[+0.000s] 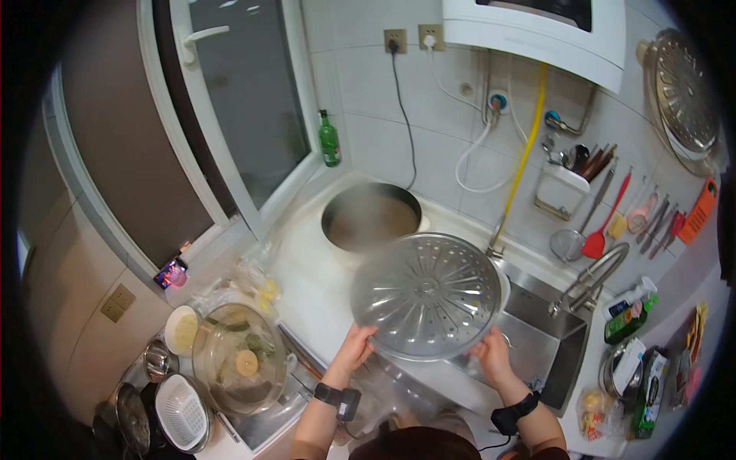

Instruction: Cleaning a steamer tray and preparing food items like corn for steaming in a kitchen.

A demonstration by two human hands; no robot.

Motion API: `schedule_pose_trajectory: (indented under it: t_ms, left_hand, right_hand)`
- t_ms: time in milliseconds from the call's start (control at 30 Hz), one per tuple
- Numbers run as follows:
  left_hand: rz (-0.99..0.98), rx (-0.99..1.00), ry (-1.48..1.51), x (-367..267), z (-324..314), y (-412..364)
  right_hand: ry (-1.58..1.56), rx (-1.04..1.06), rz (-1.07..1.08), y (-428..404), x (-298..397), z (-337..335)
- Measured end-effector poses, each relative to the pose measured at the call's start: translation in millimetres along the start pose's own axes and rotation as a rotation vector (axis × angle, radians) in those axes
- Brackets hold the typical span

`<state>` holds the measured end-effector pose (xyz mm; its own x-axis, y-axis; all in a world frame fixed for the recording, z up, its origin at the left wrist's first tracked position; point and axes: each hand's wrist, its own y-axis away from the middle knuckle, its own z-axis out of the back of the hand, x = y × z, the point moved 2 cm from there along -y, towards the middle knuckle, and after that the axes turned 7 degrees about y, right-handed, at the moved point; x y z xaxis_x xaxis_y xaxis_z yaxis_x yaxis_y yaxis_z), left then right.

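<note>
Both my hands hold a round perforated metal steamer tray (426,287) by its near rim, above the white counter between a pot and the sink. My left hand (357,345) grips the rim at its lower left. At the lower right, my right hand (493,352) has hold of the same rim. Behind the tray stands a large round pot (372,221) with brownish liquid in it, and steam rises from it. The tray hides the pot's near right edge and part of the counter beneath. A black band with a small device is on each wrist.
The steel sink (532,345) and its faucet (598,276) are on the right. A large clear lid (198,368), a white basket (181,411) and bowls stand at the lower left. A green bottle (329,139) stands by the window. Utensils hang on the wall.
</note>
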<state>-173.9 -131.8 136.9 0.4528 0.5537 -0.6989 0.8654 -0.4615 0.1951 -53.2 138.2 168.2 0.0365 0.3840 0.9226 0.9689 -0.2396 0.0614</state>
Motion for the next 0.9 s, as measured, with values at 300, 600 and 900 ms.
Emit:
schedule_pose_trajectory:
  t_ms: [300,600,900]
  left_hand:
    - [-0.23,-0.109,-0.281,-59.9,51.7,-109.3]
    - [-0.539,-0.605,-1.215,-58.6,121.5,-216.2]
    - [-0.53,-0.742,-1.217,-74.8,111.5,-249.0]
  right_hand:
    - [0.504,-0.039,0.009,-220.0,-45.1,-37.9]
    - [1.015,-0.094,0.288,-368.0,-111.1,-37.1]
    - [1.282,-0.212,0.267,-393.7,-88.6,-72.5]
